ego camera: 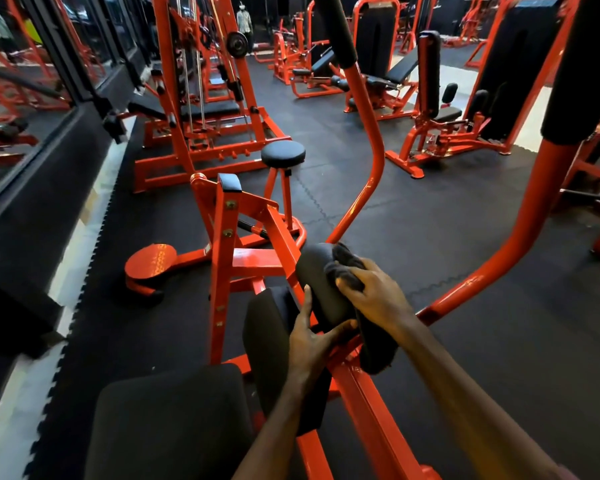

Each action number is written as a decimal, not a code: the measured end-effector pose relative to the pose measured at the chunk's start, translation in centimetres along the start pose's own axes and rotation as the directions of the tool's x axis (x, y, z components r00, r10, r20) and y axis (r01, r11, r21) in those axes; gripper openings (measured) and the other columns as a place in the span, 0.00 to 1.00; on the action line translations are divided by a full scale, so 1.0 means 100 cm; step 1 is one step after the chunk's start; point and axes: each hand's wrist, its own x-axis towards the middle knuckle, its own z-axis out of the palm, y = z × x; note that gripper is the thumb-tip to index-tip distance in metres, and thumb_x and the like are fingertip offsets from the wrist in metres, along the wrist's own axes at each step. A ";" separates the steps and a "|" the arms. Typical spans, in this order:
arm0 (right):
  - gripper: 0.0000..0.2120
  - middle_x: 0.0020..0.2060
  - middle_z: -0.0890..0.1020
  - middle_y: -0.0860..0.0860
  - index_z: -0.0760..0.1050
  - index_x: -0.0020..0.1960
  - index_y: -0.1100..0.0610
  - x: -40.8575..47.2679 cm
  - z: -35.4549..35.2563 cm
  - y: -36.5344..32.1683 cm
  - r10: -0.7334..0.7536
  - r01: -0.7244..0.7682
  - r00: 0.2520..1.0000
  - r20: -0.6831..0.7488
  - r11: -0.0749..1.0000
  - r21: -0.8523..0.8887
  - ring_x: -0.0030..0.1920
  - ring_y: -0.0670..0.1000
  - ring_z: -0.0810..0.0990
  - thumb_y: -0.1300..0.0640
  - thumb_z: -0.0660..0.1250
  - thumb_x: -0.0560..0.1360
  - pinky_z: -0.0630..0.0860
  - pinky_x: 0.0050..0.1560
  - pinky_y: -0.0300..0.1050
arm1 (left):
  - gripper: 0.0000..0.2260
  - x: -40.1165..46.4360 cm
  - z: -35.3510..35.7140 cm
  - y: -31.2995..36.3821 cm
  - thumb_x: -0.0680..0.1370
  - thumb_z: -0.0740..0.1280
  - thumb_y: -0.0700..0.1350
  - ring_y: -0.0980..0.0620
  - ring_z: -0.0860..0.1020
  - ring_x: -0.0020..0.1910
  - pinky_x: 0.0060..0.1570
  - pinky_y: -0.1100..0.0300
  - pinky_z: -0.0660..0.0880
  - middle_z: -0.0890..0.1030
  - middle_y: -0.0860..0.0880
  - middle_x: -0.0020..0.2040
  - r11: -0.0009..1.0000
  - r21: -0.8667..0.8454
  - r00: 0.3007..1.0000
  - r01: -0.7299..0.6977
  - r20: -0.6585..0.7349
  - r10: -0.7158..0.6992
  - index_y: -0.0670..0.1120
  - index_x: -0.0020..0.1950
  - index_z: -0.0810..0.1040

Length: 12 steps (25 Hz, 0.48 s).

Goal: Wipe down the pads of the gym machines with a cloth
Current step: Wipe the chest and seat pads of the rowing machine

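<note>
A black roller pad [321,285] sits on the orange machine frame [222,271] in front of me. My right hand [374,296] presses a dark cloth [347,266] against the pad's upper right side; part of the cloth hangs down below my wrist. My left hand [309,336] grips the pad's lower end, fingers along its left side and thumb underneath. A second black roller pad [267,341] sits just left of it, and a flat black seat pad [167,424] lies at the bottom left.
Two curved orange arms [374,161] with black foam grips rise on either side. A round black stool seat [283,154] stands beyond. More orange machines fill the black rubber floor [430,216]; a mirrored wall [21,98] runs along the left.
</note>
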 end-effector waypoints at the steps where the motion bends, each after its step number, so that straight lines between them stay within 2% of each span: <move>1: 0.16 0.74 0.73 0.43 0.80 0.67 0.40 -0.016 -0.001 0.006 -0.027 0.027 1.000 -0.010 1.000 0.006 0.68 0.52 0.78 0.40 0.66 0.82 0.77 0.65 0.52 | 0.55 0.000 0.000 0.002 0.61 0.88 0.60 0.53 0.82 0.66 0.63 0.46 0.81 0.75 0.56 0.74 0.997 0.072 1.000 -0.011 -0.014 0.012 0.67 0.82 0.61; 4: 0.16 0.71 0.75 0.47 0.80 0.69 0.41 0.002 0.001 0.007 -0.013 0.013 1.000 -0.018 0.999 -0.033 0.67 0.54 0.79 0.41 0.66 0.82 0.77 0.65 0.52 | 0.53 0.003 0.001 0.005 0.59 0.80 0.74 0.55 0.76 0.70 0.70 0.45 0.76 0.73 0.59 0.70 0.955 0.294 0.998 -0.043 -0.039 0.057 0.75 0.79 0.57; 7: 0.19 0.71 0.75 0.53 0.76 0.74 0.40 0.066 0.011 -0.013 0.044 -0.043 0.999 0.015 0.996 -0.072 0.69 0.60 0.77 0.42 0.64 0.84 0.74 0.69 0.55 | 0.53 0.005 0.007 0.016 0.59 0.69 0.81 0.51 0.73 0.70 0.70 0.40 0.71 0.70 0.56 0.66 0.861 0.508 0.996 -0.042 -0.042 0.073 0.75 0.80 0.50; 10: 0.18 0.71 0.75 0.52 0.76 0.73 0.40 0.091 0.013 -0.019 0.038 -0.033 0.998 0.054 0.995 -0.092 0.69 0.60 0.77 0.41 0.63 0.84 0.74 0.70 0.56 | 0.54 0.007 0.012 0.020 0.58 0.66 0.82 0.47 0.71 0.72 0.70 0.35 0.68 0.68 0.52 0.70 0.820 0.571 0.994 -0.040 -0.060 0.090 0.73 0.81 0.49; 12: 0.17 0.74 0.73 0.49 0.78 0.71 0.42 0.062 0.010 -0.014 -0.046 0.055 0.995 0.092 0.994 -0.096 0.69 0.58 0.77 0.42 0.64 0.84 0.74 0.70 0.55 | 0.57 0.007 0.009 0.019 0.57 0.65 0.84 0.45 0.70 0.73 0.70 0.34 0.68 0.68 0.51 0.73 0.821 0.570 0.995 -0.038 -0.058 0.086 0.70 0.83 0.50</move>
